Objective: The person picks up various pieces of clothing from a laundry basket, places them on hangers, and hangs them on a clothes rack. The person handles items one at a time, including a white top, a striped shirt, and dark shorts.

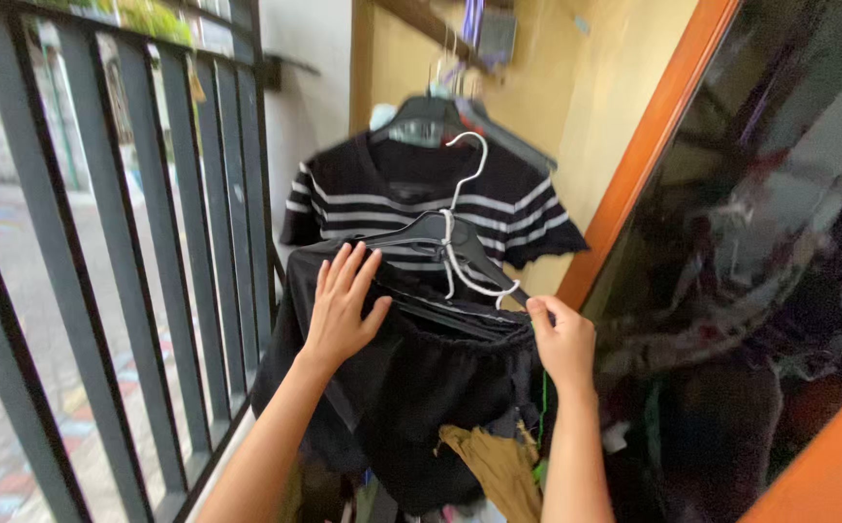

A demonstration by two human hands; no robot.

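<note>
Dark metal railing (164, 242) with upright bars closes off the left side, with blurred pavement beyond it, while a yellow wall (586, 107) rises behind and an orange-framed dark glass panel (760, 252) fills the right. Just right of the bars, the left hand (342, 305) lies flat on a black garment (421, 387), fingers spread and released, pressing the soft cloth near its top edge rather than gripping it. That garment is draped over a black hanger (416, 232), directly in front of the person and a little below a black shirt with white stripes (421, 199) that hangs on its own hanger further back. A white hanger (460, 247), thin and smooth with a curled hook, lies tangled against the black one. Further right, the right hand (564, 344) pinches the garment's other corner, fingers closed on the cloth. Judging from the slack folds, the work would go best if both hands drew the waistband level and taut along the hanger bar, keeping the white hook out of the fabric so nothing snags. Below hangs a crumpled mustard-brown cloth (498, 465), matte and creased, among a heap of other laundry too dim to make out.
</note>
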